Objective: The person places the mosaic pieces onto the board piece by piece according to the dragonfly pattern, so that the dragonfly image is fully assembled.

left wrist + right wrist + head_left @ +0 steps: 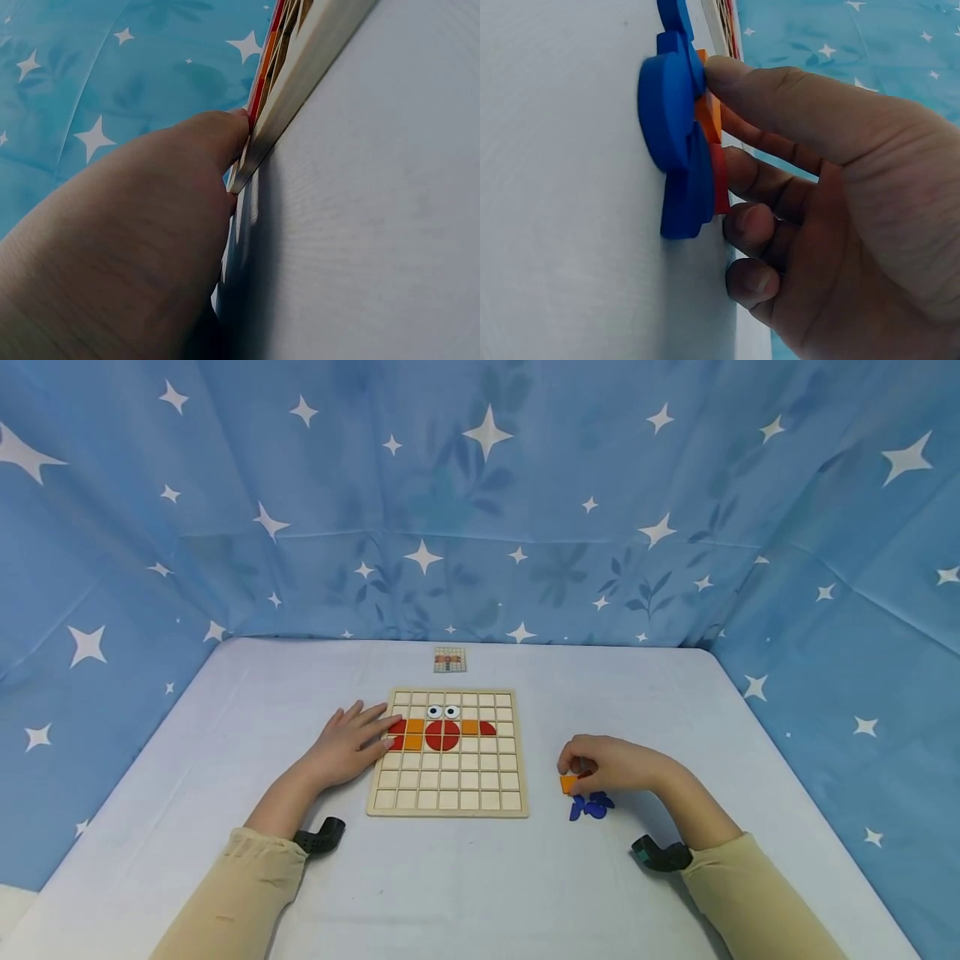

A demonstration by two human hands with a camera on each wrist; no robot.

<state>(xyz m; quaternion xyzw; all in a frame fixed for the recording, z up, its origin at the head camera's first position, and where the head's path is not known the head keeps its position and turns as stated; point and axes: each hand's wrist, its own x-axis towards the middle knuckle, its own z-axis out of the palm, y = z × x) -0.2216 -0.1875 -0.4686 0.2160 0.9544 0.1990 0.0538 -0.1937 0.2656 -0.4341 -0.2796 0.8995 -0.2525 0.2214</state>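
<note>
orange square tile (567, 785), right hand (617, 764) pinching it, should clear blue pieces (596, 811); left hand (345, 750), fingers spread, should steady grid board (447, 813).

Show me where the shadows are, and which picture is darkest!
Head view: brightly lit, with a soft shadow beside the right forearm; the little card is too small to read clearly. Left wrist view: the dimmest, with a dark shadow beside the left hand. Right wrist view: a gray shadow below the blue pieces.
</note>
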